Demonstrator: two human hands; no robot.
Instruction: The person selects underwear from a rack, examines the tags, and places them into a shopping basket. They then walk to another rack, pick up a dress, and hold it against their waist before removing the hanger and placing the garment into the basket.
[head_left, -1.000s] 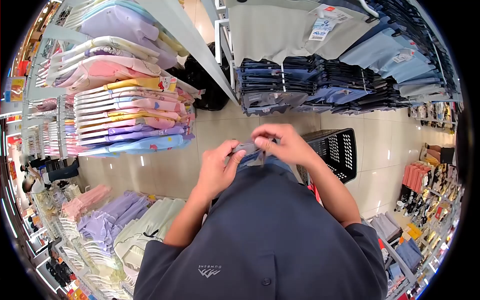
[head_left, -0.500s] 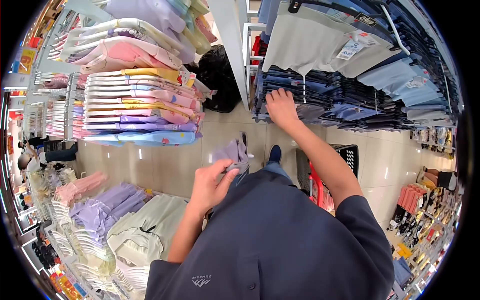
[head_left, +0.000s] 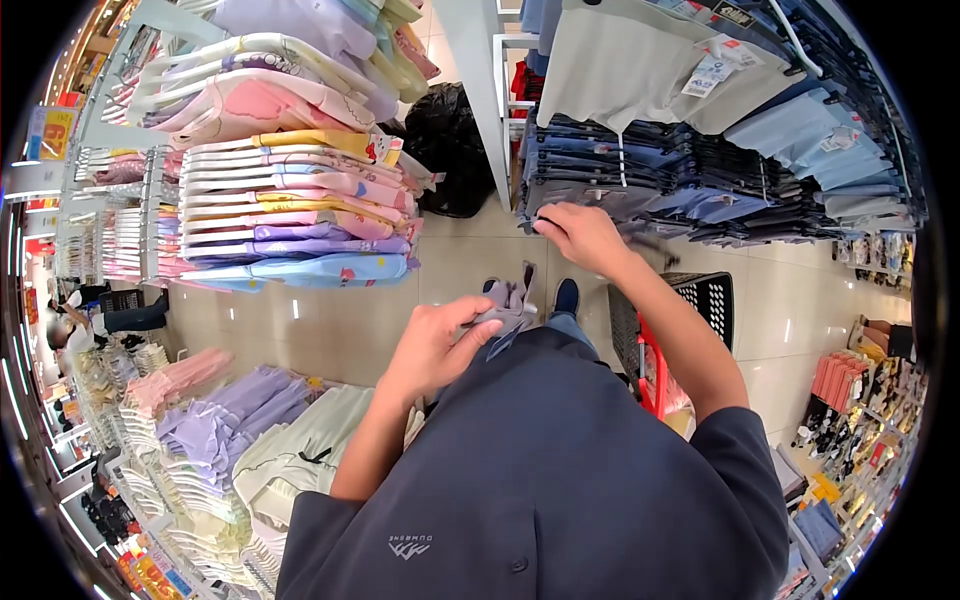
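Note:
My left hand (head_left: 440, 345) is closed around a bunched grey-purple garment (head_left: 510, 303), held in front of my shirt above the floor. My right hand (head_left: 585, 238) is at the near face of the rack on the right, its fingers closed on what looks like a dark clip hanger (head_left: 538, 222); most of that hanger is hidden or blurred. Just beyond those fingers hang grey and dark-blue folded garments (head_left: 590, 196) on black hangers. Light grey shorts (head_left: 625, 70) with a white price tag (head_left: 712, 72) hang above them.
Pastel children's tops (head_left: 300, 215) hang on the left rack. Lilac (head_left: 235, 415) and pale green clothes (head_left: 300, 455) lie over hangers at lower left. A black plastic bag (head_left: 445, 150) sits between the racks. A black basket with a red handle (head_left: 655, 375) stands by my right side.
My right hand has come back from among the hanging garments toward me, with its fingers now closed. The garment in my left hand has shifted slightly right and is more bunched.

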